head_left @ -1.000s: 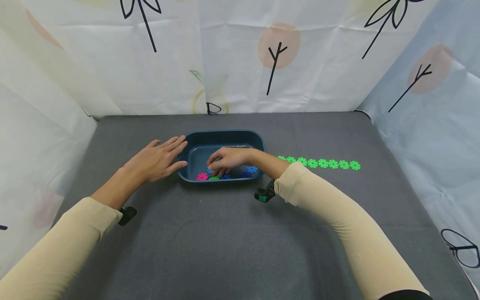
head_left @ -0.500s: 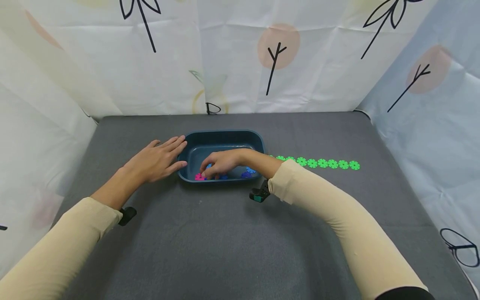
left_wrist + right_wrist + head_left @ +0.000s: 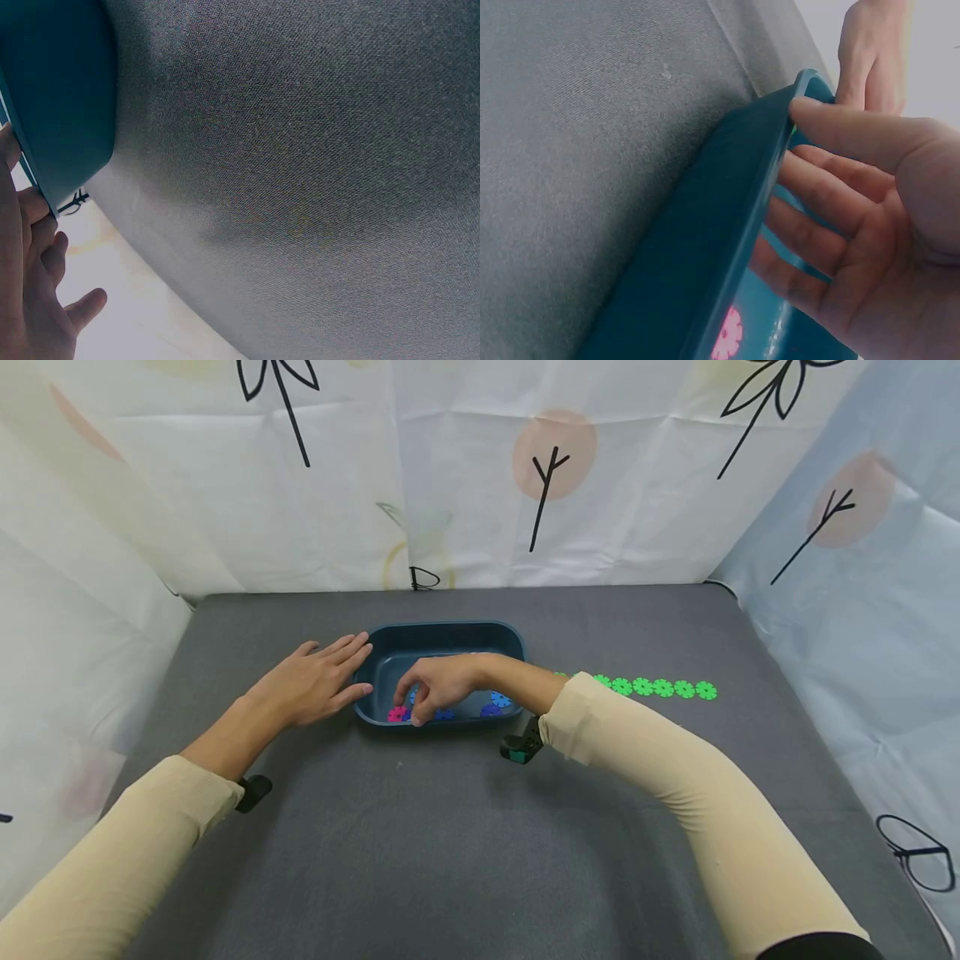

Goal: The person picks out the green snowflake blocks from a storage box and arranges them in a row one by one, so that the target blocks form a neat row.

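Observation:
A dark teal plastic basin (image 3: 450,632) stands on the grey cloth, holding several flower-shaped plastic discs. My left hand (image 3: 318,683) rests against its left end, fingers outstretched over the rim. My right hand (image 3: 442,683) reaches down inside, thumb and index finger apart and loosely bent. In the right wrist view a sliver of green shows between thumb and fingers of this right hand (image 3: 855,217); whether it is touched cannot be told. A pink disc (image 3: 397,714) lies by the index fingertip. Blue discs (image 3: 500,699) lie toward the basin's right end; the hand hides others.
Right of the basin, a row of green flower discs (image 3: 663,688) runs along the grey tabletop (image 3: 420,843), partly behind the right forearm. Printed white cloth (image 3: 465,468) hangs behind and at both sides.
My right hand has shifted left inside the basin, and its thumb and index finger have spread apart. A green disc seen earlier beneath it is now out of the head view. The left hand stays put.

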The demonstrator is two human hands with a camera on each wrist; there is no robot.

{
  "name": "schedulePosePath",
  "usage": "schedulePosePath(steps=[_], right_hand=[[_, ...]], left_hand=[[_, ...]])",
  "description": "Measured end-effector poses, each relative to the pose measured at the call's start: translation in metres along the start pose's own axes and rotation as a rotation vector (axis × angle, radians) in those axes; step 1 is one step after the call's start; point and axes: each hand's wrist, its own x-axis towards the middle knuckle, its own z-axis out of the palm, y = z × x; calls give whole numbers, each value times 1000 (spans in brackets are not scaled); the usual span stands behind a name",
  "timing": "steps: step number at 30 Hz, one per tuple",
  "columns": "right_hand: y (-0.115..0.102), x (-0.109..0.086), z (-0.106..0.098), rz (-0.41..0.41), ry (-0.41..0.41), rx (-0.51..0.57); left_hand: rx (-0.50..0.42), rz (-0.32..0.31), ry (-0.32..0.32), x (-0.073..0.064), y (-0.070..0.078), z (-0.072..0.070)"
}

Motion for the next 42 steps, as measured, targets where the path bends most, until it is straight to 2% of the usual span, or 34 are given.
schedulePosePath(steps=[9,15,31,42], right_hand=[[-1,-18,-5,0,63,-17],[7,-39,-11,-25,128,-59],[43,-130,-19,50,214,-15],[71,-192,-17,76,251,73]], left_hand=[[1,-15,-10,-1,-1,0],[-3,-19,-9,-1,-1,0],[2,-7,-2,-1,-2,0],[-5,-6,2,0,-1,1]])
